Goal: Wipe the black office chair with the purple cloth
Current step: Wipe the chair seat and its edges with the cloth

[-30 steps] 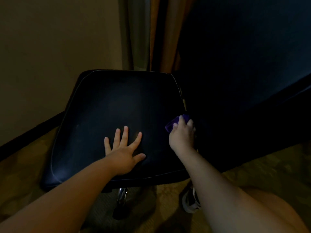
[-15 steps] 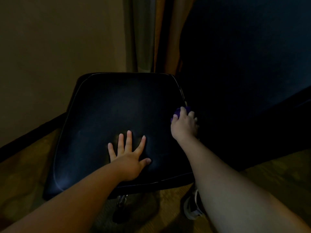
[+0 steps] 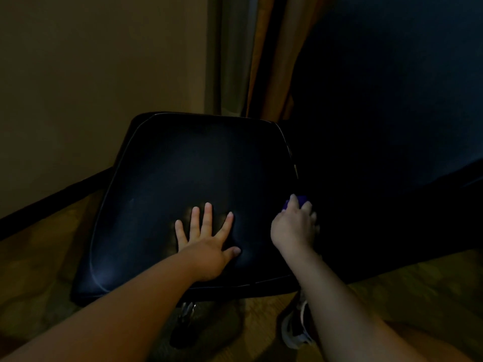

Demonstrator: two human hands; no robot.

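**While the left hand [image 3: 206, 246] braces the black office chair [image 3: 156, 231], the right hand [image 3: 294, 228] holds the purple cloth [image 3: 300, 199] at its rim**

Where the dim light reaches, one chair shows, mostly its padded seat [image 3: 196, 165]. The seat is smooth, faintly shiny and leather-like, with pale piping round the rim. Two bare hands are on it, well apart. The left hand lies flat near the front middle of the cushion, fingers straight and spread, palm pressing down and holding nothing. The right hand sits at the seat's right edge, towards the front, its fingers curled over the single small cloth. Only a scrap of purple shows past the fingertips; the remainder is hidden under the hand.

Below the front edge a shiny metal post [image 3: 187, 310] drops from the underside to a dark base I cannot make out. One dark shoe with a white sole [image 3: 294, 329] stands on the patterned brown carpet [image 3: 39, 257], just under the right forearm.

The seat's left side and front corner stand over open carpet, with a black skirting board [image 3: 52, 201] and a plain tan wall [image 3: 104, 74] farther left. Its back edge lies near the foot of long grey and orange curtains [image 3: 271, 61]. Along the right edge the room is tight. A large dark mass [image 3: 392, 126] rises just beside the seat, too shadowed to say what it is or whether it touches.
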